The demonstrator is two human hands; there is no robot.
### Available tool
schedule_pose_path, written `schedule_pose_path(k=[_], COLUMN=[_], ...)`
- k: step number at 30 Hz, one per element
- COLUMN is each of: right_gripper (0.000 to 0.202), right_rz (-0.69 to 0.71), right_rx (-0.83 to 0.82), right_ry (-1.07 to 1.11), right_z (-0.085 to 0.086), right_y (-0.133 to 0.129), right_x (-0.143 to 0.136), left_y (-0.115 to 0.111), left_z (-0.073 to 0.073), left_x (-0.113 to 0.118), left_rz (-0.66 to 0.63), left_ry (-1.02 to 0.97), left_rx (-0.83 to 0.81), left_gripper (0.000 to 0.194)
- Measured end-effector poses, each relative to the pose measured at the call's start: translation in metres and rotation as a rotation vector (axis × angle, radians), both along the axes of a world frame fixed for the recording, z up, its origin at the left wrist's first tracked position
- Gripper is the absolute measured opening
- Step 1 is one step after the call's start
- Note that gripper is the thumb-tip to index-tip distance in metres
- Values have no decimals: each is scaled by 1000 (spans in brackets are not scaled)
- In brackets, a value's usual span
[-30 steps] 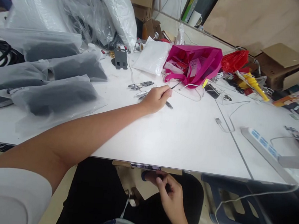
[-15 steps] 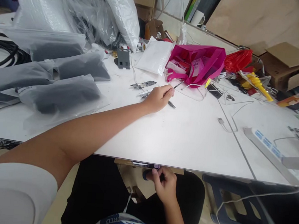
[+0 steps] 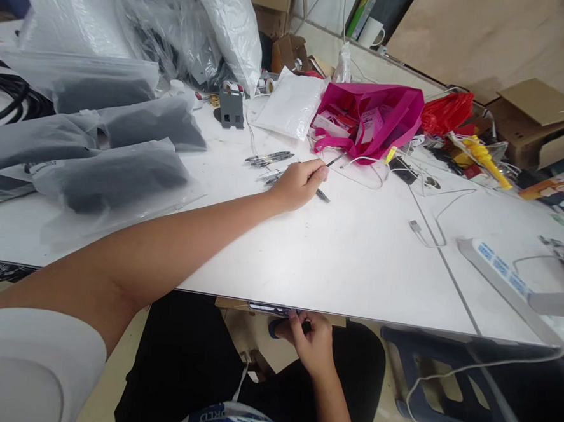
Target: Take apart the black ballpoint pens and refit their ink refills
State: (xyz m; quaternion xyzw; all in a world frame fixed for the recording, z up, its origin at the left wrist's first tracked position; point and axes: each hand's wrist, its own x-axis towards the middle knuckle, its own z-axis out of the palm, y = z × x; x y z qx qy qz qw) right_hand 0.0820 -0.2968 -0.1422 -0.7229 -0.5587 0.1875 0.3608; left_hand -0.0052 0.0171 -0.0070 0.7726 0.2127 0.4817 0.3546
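Note:
My left hand (image 3: 297,185) rests on the white table (image 3: 355,260), its fingers closed round a slim pen (image 3: 335,159) whose dark tip points up and right. Beside and under that hand lie several pens (image 3: 268,159), and one dark pen end (image 3: 323,196) sticks out below the fingers. Down at the table's front edge, my right hand (image 3: 313,343) is closed in a pinch at the end of a thin, dark object like a phone (image 3: 267,309). The table edge partly hides that object, so I cannot make out exactly what the fingers grip.
Frosted bags (image 3: 112,175) with dark contents lie at the left. A magenta bag (image 3: 397,116) holding small boxes stands behind my left hand, next to a white packet (image 3: 286,103). Right of them are a white cable (image 3: 417,229), a power strip (image 3: 498,275) and a blue stool (image 3: 436,379).
My right hand has shifted slightly left along the thin dark object, covering its lilac end. My left hand stays in place with the pen. The view has drifted slightly.

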Motion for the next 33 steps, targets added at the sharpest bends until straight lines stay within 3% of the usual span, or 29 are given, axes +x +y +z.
schedule_pose_path(k=[5, 8, 11, 14, 17, 19, 21, 22, 24, 26, 28, 29, 31, 33], right_gripper=[37, 43, 49, 48, 42, 42, 38, 34, 22, 16, 33, 42, 56, 57], right_rz=[17, 13, 52, -53, -153, 19, 316, 437, 552, 506, 296, 266, 260, 267], right_rx=[51, 185, 433, 658, 483, 265, 61, -37, -266, -418, -406, -432, -472, -473], right_ry=[-84, -50, 45, 22, 0, 56, 107, 112, 74, 13, -140, -148, -114, -81], right_z=[2, 16, 47, 97, 155, 182, 191, 186, 159, 118, 76, 58, 35, 27], right_y=[2, -5, -13, -4, 18, 28, 28, 24, 12, -2, -13, -18, -25, -29], right_x=[3, 2, 2, 15, 36, 39, 27, 16, -10, -31, -43, -46, -47, -45], left_y=[-1, -2, -2, -2, -1, 0, 0, 0, -1, -2, -3, -3, -3, -3], left_z=[0, 1, 2, 2, 2, 2, 1, 1, 2, 2, 2, 2, 2, 1], left_x=[0, -1, -1, -1, -1, -1, -2, -2, -2, -2, -2, -1, -1, 0], left_rz=[13, 17, 12, 6, 5, 2, -3, -6, -11, -12, -3, 0, 0, -7], left_ry=[15, 19, 23, 26, 12, -3, -8, -5, 10, 28, 40, 45, 46, 39], left_rx=[0, 0, -8, -18, -8, -5, -10, -11, -8, -1, 1, 0, -5, -10], left_gripper=[34, 34, 34, 34, 33, 33, 33, 33, 33, 33, 34, 35, 35, 35])
